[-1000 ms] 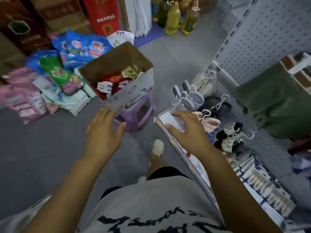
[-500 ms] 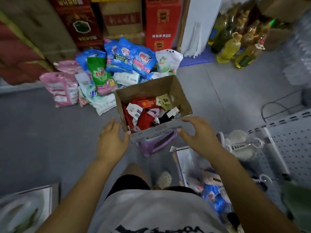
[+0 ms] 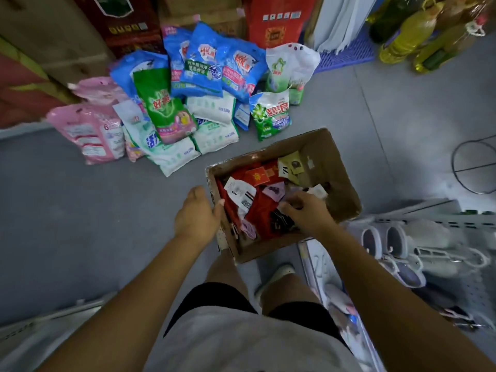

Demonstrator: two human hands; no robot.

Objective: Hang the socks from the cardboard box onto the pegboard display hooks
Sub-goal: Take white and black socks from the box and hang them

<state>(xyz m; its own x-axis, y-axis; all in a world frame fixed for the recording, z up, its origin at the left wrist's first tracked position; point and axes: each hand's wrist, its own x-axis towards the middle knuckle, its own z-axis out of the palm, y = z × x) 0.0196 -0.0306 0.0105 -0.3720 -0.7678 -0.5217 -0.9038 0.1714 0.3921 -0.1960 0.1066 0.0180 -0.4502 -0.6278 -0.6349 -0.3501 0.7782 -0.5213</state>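
Cardboard box (image 3: pixel 341 167) at the person's knees holds the jumbled socks (image 3: pixel 257 208), which look soft, light and best pinched by their stiff paper tags. The left hand (image 3: pixel 197 217) rests loose against the box wall. The right hand (image 3: pixel 308 213) curls its fingers among the socks, hold unclear.

The left hand (image 3: pixel 197 217) reaches out flat with straight fingers and its thumb spread wide, while the right hand (image 3: pixel 308 213) reaches out beside it, fingers bent down, maybe pinching something, though blur hides that.
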